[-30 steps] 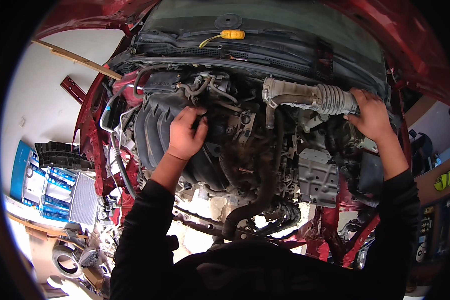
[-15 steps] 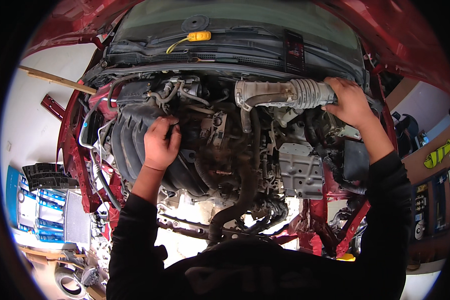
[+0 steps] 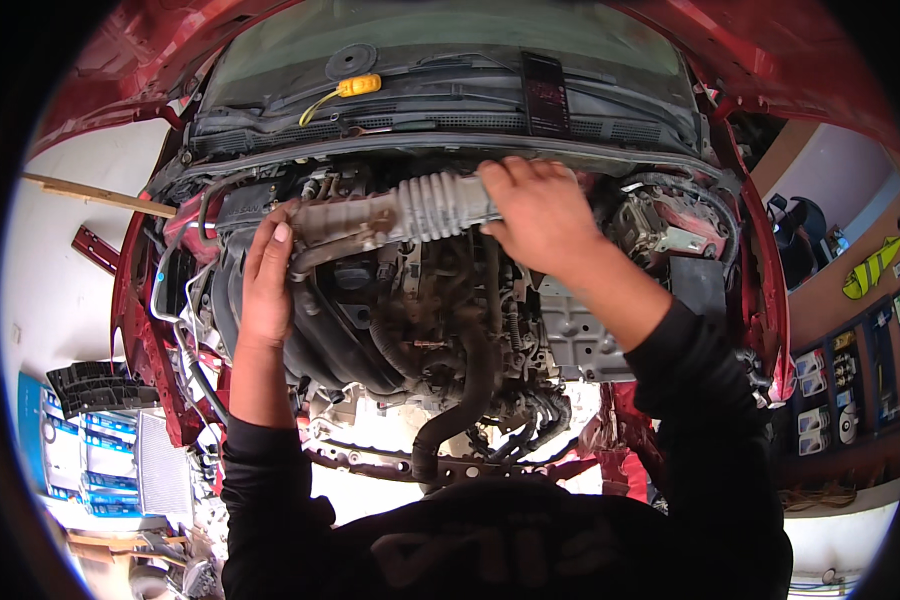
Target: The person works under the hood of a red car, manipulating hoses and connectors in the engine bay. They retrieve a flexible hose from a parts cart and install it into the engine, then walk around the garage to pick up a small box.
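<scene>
1. The person leans over the open engine bay [image 3: 450, 330] of a red car, both arms in black sleeves, two bare hands on one part.
2. That part is a grey air pipe [image 3: 410, 210] lying crosswise near the top of the bay, just below the black panel at the foot of the windscreen. Its middle stretch is ribbed like a bellows; its left end is smooth, dull and dusty.
3. The right hand [image 3: 540, 215] is closed over the ribbed stretch from above, fingers curled across the top.
4. The left hand [image 3: 267, 280] rests flat against the smooth left end, fingers straight and pointing up, fingertips touching the pipe; the hand is not wrapped around it.
5. Below the pipe sits a dark, grimy engine with a rounded, ribbed black cover [image 3: 310, 340] on its left side.
6. One thick black rubber hose [image 3: 460, 400] curves down from the middle of the engine toward the front.
7. One yellow dipstick handle [image 3: 358, 86] lies on the black panel above, a thin yellow stem trailing from it.
8. One wooden stick [image 3: 90, 195] juts in from the left by the red wing.
9. Stacked blue and white boxes [image 3: 80, 460] sit on the floor at lower left; how many, I cannot tell.
</scene>
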